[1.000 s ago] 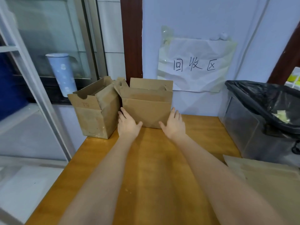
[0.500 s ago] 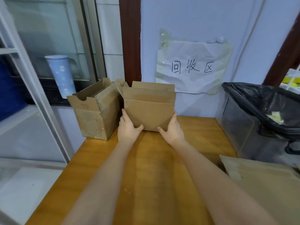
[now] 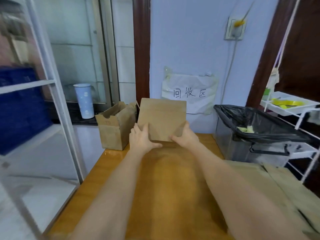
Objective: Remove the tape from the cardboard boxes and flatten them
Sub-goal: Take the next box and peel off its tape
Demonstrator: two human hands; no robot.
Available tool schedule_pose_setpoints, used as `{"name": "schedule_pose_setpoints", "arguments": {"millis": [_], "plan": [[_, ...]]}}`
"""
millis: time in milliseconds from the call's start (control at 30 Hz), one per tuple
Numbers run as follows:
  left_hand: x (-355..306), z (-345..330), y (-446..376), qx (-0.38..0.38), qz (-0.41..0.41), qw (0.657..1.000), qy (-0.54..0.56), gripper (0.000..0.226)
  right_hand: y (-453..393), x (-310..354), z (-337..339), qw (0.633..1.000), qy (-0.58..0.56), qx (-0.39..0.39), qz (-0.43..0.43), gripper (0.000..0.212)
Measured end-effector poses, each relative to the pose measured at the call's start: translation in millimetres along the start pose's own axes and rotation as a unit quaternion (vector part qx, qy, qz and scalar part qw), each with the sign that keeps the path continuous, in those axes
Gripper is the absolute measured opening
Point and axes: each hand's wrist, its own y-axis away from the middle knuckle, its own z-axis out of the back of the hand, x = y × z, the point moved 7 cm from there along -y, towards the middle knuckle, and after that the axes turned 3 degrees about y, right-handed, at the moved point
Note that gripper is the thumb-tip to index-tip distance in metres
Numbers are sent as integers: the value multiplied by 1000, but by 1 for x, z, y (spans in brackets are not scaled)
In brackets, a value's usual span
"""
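I hold a brown cardboard box [image 3: 161, 118] up off the wooden table [image 3: 166, 187], tilted so a broad flat face points at me. My left hand [image 3: 141, 137] grips its lower left corner and my right hand [image 3: 186, 136] grips its lower right corner. A second cardboard box [image 3: 115, 125] with open top flaps stands upright at the table's far left corner, just left of the held box. Flattened cardboard [image 3: 280, 189] lies at the table's right side.
A bin lined with a black bag [image 3: 259, 129] stands at the far right, scraps inside. A paper sign [image 3: 189, 93] is taped to the wall behind. A blue tumbler [image 3: 84, 101] sits on the sill at left. A white rack [image 3: 290, 104] at right holds yellow tape rolls.
Both hands closed on the box's lower corners and lifted it off the table, tipping it toward me. The view tilted upward.
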Motion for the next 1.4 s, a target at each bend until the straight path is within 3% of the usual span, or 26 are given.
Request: {"name": "schedule_pose_setpoints", "arguments": {"millis": [233, 400, 533, 667, 767, 900, 1000, 1033, 1133, 1400], "plan": [[-37, 52, 53, -68, -36, 991, -106, 103, 52, 14, 49, 999, -36, 8, 19, 87], [-57, 72, 83, -101, -55, 982, -150, 90, 81, 16, 76, 995, -95, 17, 28, 91], [-64, 80, 100, -116, -54, 976, -176, 79, 98, 18, 94, 994, -98, 12, 36, 73], [-65, 85, 108, -100, -12, 981, -168, 67, 119, 21, 114, 995, -29, -76, 62, 58], [-64, 81, 114, -68, 37, 984, -160, 65, 132, 9, 120, 989, -19, -142, 19, 52], [-59, 76, 116, -26, 115, 991, -71, 72, 132, -19, 79, 974, -192, -9, -122, 69], [-63, 74, 115, -7, 136, 990, -31, 74, 146, -11, 55, 949, -275, 87, -130, 55], [-65, 73, 114, -2, 137, 990, -32, 74, 147, -7, 50, 948, -280, 100, -116, 61], [-70, 73, 114, 14, 133, 991, -8, 74, 145, -5, 48, 939, -319, 84, -94, 77], [-75, 68, 105, 76, 63, 990, 98, 61, 140, -8, 66, 891, -445, 52, -74, 63]]}}
